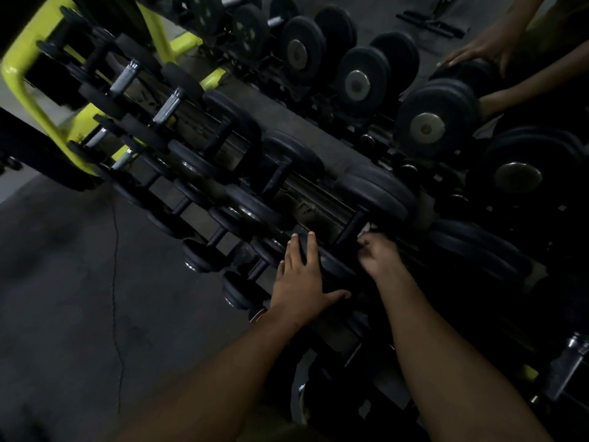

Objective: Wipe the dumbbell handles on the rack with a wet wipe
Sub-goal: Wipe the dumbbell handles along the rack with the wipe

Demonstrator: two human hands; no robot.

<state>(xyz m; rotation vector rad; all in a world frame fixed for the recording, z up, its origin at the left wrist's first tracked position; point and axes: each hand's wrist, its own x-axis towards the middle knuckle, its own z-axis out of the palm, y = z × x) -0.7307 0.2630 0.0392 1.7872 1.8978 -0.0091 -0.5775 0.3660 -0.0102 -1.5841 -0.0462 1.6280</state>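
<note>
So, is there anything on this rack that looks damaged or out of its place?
Nothing clearly stands out. The dumbbells lie in even rows on the rack. The left hand rests flat on a weight, and the right hand holds a wet wipe at a handle. The picture is dark, so small damage would not show.

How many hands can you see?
3: the left hand rests flat on a dumbbell, the right hand holds a wipe, and another person's hand is at top right. More may be hidden.

Matt rubber dumbbell heads (373, 194), shiny metal caps (427, 127).
</note>
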